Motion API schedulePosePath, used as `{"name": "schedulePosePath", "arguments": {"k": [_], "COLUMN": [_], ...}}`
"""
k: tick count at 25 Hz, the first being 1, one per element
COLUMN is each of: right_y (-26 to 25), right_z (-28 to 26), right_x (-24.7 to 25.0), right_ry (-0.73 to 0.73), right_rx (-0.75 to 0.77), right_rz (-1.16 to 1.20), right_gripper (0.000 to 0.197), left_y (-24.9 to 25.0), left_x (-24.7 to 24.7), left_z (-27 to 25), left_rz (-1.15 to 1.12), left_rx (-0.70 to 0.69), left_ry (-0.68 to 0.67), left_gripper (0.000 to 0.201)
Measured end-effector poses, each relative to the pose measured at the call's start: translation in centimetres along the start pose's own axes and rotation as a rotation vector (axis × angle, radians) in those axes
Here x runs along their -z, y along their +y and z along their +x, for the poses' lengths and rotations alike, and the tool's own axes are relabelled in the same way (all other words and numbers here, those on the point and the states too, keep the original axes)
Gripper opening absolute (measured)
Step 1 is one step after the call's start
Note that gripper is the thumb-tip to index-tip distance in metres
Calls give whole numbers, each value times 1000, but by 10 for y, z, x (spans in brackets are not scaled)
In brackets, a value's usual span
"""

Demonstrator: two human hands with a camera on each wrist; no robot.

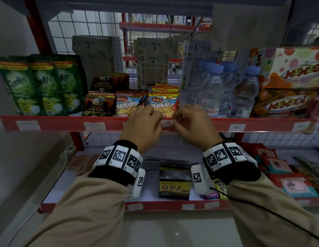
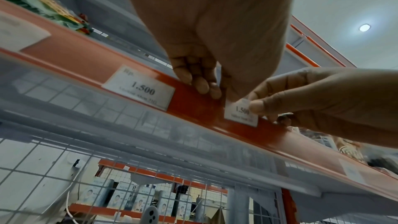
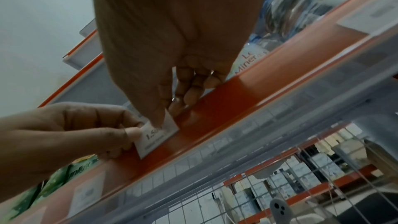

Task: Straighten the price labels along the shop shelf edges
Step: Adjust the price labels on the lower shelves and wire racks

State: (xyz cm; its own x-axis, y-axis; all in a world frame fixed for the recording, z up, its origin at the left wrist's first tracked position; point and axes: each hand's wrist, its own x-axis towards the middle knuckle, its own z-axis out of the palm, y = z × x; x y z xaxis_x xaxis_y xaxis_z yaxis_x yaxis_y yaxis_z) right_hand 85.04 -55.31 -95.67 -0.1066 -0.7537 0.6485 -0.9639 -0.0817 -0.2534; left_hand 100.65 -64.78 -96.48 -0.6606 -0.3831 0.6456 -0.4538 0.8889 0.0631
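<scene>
Along the red front strip (image 1: 208,124) of the upper shelf, at about 12 o'clock from the wrists, sits the price label (image 2: 240,114), a small white paper slip printed "1.500" with a line of finer text beneath that is too blurred to read. It lies slightly tilted on the strip. The left hand (image 1: 142,124) pinches its left edge between thumb and curled fingers; the right hand (image 1: 194,125) pinches its right edge with the thumb tip laid on the face of the slip, so both hands' grip is clenched on the same label.

A second label (image 2: 138,88), also reading "1.500", sits just at 9 o'clock of it on the strip, and more white labels are spaced along the rail to either side. The shelving is red-framed with white wire-grid backing, under dim light, beside a pale wall.

Behind the hands stand Malkist cracker packets (image 1: 163,104); green Sunlight pouches (image 1: 39,86) at 10 o'clock, water bottles (image 1: 217,93) at 1 o'clock, Momogi boxes (image 1: 288,82) at 2 o'clock. On the lower shelf sits a black GPJ box (image 1: 174,184).
</scene>
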Motion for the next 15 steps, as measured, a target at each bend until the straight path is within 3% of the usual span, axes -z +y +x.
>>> {"name": "schedulePosePath", "arguments": {"k": [5, 10, 15], "right_y": [-3, -3, -3], "right_z": [4, 4, 2], "right_x": [3, 3, 3], "right_ry": [-104, -160, -133], "right_rx": [7, -9, -34], "right_rz": [-167, -177, -164], "right_gripper": [13, 12, 10], "left_y": [-3, -9, -10], "left_x": [0, 2, 3], "left_z": [0, 0, 0], "left_rz": [64, 0, -4], "left_rx": [-17, -23, -23], "left_ry": [-47, -38, -55], "left_gripper": [25, 24, 24]}}
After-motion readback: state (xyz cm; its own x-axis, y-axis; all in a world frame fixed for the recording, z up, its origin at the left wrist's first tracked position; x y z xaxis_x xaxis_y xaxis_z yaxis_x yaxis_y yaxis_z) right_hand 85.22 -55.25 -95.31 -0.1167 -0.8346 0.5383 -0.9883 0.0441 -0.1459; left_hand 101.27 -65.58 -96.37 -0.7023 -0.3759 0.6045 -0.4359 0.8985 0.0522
